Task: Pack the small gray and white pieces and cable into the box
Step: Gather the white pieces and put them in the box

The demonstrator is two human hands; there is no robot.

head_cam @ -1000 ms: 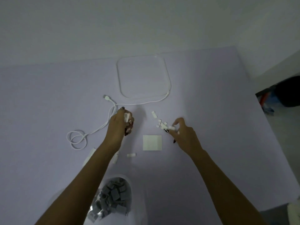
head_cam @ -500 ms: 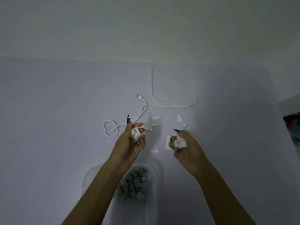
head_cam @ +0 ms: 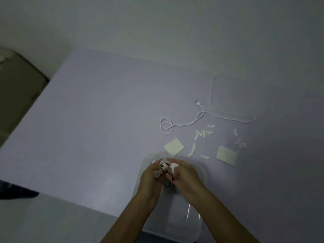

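Observation:
My left hand (head_cam: pixel 152 176) and my right hand (head_cam: pixel 184 175) are side by side over the clear plastic box (head_cam: pixel 201 171) at the table's near edge. Each hand grips a few small white pieces (head_cam: pixel 164 165), fingers curled round them. Gray pieces in the box are mostly hidden under my hands. Several more white pieces (head_cam: pixel 203 133) lie scattered on the table beyond the box, another small group (head_cam: pixel 241 143) further right. The white cable (head_cam: pixel 185 123) lies coiled at its left end and runs right along the lid.
The clear box lid (head_cam: pixel 229 95) lies flat at the far right. Two pale square pads (head_cam: pixel 174 147) (head_cam: pixel 226 154) lie just beyond the box. The lilac table (head_cam: pixel 87 128) ends on the left, where a dark chair (head_cam: pixel 15 81) stands.
Both hands have come back toward me with the white pieces and met over the box. The camera has swung left, so the lid and cable now sit at the right.

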